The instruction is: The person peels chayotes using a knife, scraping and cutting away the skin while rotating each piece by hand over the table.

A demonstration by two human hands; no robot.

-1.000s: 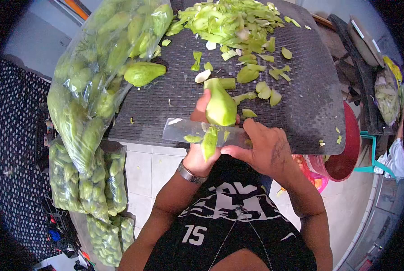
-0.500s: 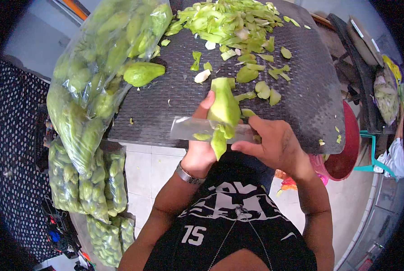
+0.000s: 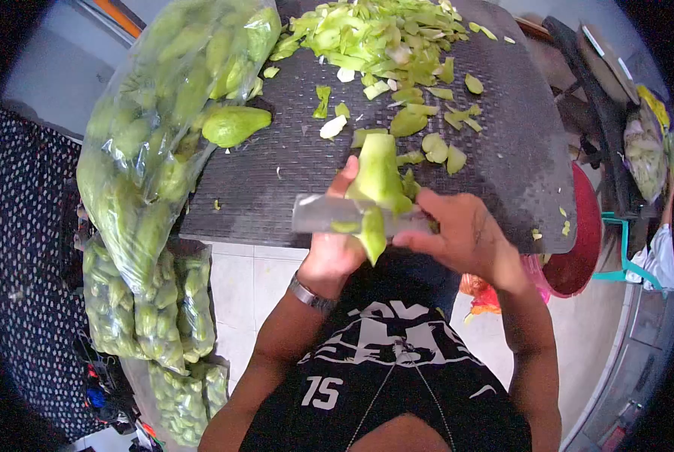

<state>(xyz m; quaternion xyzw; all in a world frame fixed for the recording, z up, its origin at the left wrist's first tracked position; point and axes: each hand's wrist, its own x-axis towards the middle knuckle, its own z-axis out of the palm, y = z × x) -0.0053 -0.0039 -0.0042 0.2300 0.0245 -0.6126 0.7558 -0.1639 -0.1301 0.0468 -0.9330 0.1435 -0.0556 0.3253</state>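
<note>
Over the table's near edge (image 3: 239, 226), your left hand (image 3: 331, 254) grips a partly peeled chayote (image 3: 380, 172), while your right hand (image 3: 461, 230) is closed on a broad-bladed knife (image 3: 320, 212) crossing its near end. Peelings (image 3: 374, 36) are heaped by the far edge; a whole chayote (image 3: 235, 126) lies toward the left, beside a bulging plastic bag (image 3: 137, 143).

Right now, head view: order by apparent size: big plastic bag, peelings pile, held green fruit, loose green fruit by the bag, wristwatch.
1. Big plastic bag
2. Peelings pile
3. Held fruit and loose fruit: unranked; held looks bigger, but sits nearer the camera
4. Wristwatch
</note>
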